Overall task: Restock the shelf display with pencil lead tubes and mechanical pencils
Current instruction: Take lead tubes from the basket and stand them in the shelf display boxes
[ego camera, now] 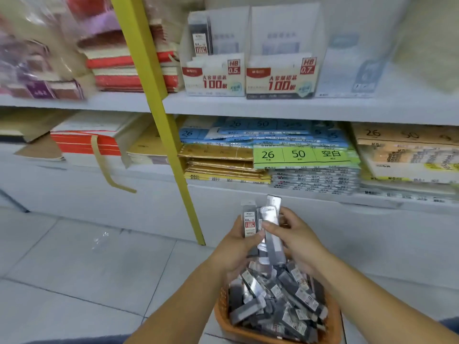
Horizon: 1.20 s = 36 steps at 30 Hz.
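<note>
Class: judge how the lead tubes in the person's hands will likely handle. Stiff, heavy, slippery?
The lead tubes look like straight hard plastic cases, so probably stiff. Several fit in the left hand and right hand at once, so likely light. Their glossy flat faces may slide against each other; in the basket they lie jumbled, not rolling.

- Open room is seen before the shelving, between the orange basket (219, 315) and the upper shelf board (273, 108).
- The HB 0.5 box (213, 80) is open on top; shelved tubes (200, 36) are stood at its left end, with free width beside them.
- The HB 0.7 box (280, 81), just beside it, is likewise open above.
- Passage leftward is barred by the slanting yellow post (159, 115).
- Space over the basket is taken by the held tubes (249, 224), gripped by the left hand (236, 247) and right hand (298, 239).
</note>
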Each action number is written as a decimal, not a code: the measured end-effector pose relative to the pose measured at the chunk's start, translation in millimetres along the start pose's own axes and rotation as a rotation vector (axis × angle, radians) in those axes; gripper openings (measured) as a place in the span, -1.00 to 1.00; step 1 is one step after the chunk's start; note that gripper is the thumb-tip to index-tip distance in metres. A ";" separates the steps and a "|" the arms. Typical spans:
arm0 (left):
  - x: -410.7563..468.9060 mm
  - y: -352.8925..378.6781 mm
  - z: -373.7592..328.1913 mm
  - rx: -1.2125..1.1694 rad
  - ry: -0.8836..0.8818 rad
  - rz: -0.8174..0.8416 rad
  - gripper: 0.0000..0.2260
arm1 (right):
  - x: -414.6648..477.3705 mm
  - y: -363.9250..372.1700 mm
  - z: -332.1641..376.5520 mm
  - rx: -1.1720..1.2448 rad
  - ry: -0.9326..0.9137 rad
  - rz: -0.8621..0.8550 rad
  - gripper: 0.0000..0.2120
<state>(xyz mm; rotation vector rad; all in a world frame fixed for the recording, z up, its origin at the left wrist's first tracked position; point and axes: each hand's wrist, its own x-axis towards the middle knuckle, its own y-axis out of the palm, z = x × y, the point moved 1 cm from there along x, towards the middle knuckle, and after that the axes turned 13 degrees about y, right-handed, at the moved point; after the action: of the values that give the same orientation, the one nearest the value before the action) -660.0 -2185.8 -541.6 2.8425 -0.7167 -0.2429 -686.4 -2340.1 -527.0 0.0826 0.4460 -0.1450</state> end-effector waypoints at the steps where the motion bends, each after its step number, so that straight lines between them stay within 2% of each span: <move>1: -0.5 1.1 -14.9 0.020 0.029 0.002 -0.65 | -5.4 0.9 13.6 0.010 -0.015 0.028 -0.73; 4: -2.0 5.4 -62.0 0.060 0.127 0.009 -0.65 | -21.5 3.7 58.9 0.006 -0.079 0.104 -0.64; 6: -3.5 8.9 -92.5 0.067 0.189 0.014 -0.62 | -33.8 6.6 91.7 -0.048 -0.146 0.115 -0.67; 9: -4.4 12.8 -131.8 0.046 0.253 0.036 -0.69 | -48.3 10.7 133.3 -0.132 -0.239 0.101 -0.77; 13: -2.0 12.6 -161.4 0.002 0.309 0.036 -0.56 | -51.2 14.7 165.8 -0.149 -0.325 0.102 -0.75; 16: 3.2 8.6 -162.7 0.028 0.310 0.031 -0.60 | -44.9 17.4 169.2 -0.192 -0.366 0.069 -0.75; 19: 11.0 2.6 -157.9 0.065 0.303 0.024 -0.62 | -34.5 18.7 164.0 -0.254 -0.396 -0.035 -0.73; 22: 14.7 0.6 -155.1 0.088 0.322 -0.043 -0.63 | -27.9 21.2 164.9 -0.325 -0.434 -0.157 -0.59; 25: 17.4 -4.0 -151.7 0.141 0.364 -0.118 -0.61 | -23.0 27.8 165.7 -0.365 -0.424 -0.191 -0.50; 31: 15.3 -12.4 -150.6 0.141 0.359 -0.169 -0.63 | -19.9 26.6 167.6 -0.353 -0.403 -0.111 -0.68; 36: 12.5 -20.5 -152.2 0.084 0.347 -0.221 -0.66 | -22.8 19.1 171.0 -0.191 -0.371 0.035 -0.72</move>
<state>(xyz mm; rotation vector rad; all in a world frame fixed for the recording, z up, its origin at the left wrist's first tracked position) -608.5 -2151.0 -400.6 2.9288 -0.3499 0.2511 -631.4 -2337.5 -362.4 -0.1228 0.0866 -0.0803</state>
